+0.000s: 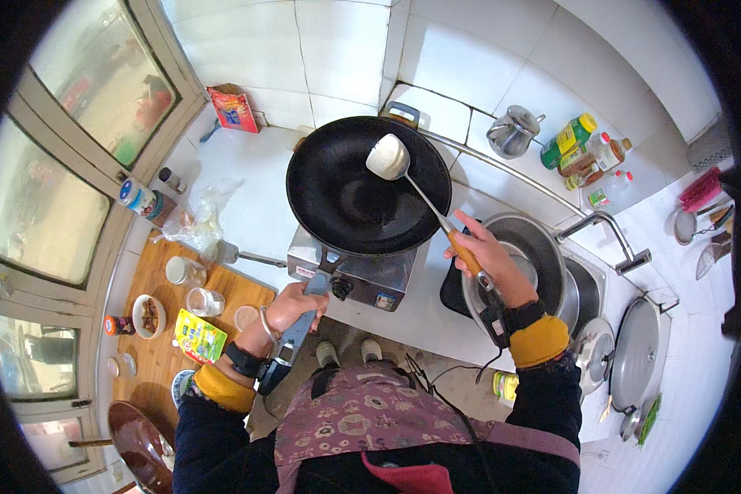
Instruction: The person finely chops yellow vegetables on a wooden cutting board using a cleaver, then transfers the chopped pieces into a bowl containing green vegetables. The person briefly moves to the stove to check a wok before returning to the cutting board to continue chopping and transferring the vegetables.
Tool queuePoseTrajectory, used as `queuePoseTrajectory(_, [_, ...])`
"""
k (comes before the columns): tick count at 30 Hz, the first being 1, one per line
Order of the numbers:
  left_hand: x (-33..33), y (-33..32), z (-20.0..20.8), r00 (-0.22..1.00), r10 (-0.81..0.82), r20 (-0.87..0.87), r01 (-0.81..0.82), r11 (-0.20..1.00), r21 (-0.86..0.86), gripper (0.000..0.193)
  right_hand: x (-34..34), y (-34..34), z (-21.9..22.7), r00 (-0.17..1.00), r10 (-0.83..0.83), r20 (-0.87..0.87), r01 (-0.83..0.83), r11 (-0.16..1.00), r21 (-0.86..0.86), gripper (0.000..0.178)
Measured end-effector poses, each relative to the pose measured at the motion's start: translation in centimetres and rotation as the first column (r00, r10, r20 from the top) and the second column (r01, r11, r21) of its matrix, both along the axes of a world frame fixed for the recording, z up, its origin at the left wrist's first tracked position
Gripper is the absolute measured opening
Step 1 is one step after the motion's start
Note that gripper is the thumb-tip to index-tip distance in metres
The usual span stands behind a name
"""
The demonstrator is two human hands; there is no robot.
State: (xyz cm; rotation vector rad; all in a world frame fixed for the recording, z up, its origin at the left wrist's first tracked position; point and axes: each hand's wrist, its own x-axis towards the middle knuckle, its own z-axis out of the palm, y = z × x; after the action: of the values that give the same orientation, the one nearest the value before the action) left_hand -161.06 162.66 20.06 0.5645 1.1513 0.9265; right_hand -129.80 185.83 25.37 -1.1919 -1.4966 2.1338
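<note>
A black wok (329, 189) sits on a silver gas stove (362, 280). My left hand (286, 311) is closed round the wok's grey handle (311, 298), on the near side. My right hand (494, 262) grips the wooden handle of a metal spatula (422, 193), whose blade is over the wok's right part. A pale white lump or coating (389, 155) covers the blade; I cannot tell what it is. Whether the blade touches the wok is unclear. The wok's inside looks dark with a slight sheen.
Left of me, a wooden board (160, 272) carries glass jars, a small bowl (148, 317) and a yellow-green pouch (198, 336). To the right, a metal basin (556, 255) stands in the sink under a tap (605, 230). Several bottles (570, 140) and a metal pot (514, 132) line the back ledge.
</note>
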Motion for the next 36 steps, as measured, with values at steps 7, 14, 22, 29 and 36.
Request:
queuePoseTrajectory(7, [-3.6, 0.5, 0.0, 0.993, -0.103, -0.049, 0.103, 0.995, -0.012, 0.025, -0.9, 0.8, 0.0, 1.000, 0.025, -0.018, -0.026, 0.997, -0.070, 0.074])
queuePoseTrajectory(14, [-5.4, 0.7, 1.0, 0.977, -0.186, -0.104, 0.189, 0.982, 0.015, 0.039, -1.0, 0.4, 0.0, 0.991, 0.095, 0.090, -0.092, 0.995, -0.046, 0.072])
queuePoseTrajectory(22, [-4.1, -2.8, 2.1, 0.969, 0.029, -0.246, 0.005, 0.990, 0.139, 0.054, 0.1, 1.3, 0.2, 0.947, 0.148, 0.285, -0.183, 0.978, 0.100, 0.075])
queuePoseTrajectory(29, [-2.3, -10.9, 0.4, 0.733, 0.458, -0.503, -0.265, 0.873, 0.409, 0.054, 2.9, 3.5, 3.6, 0.976, -0.117, 0.184, -0.031, 0.763, 0.646, 0.060])
queuePoseTrajectory(36, [4.4, -22.7, -4.0, 0.725, 0.681, 0.105, -0.683, 0.689, 0.244, 0.039, 1.9, 0.7, 10.5, 0.941, 0.331, -0.074, -0.205, 0.729, 0.654, 0.035])
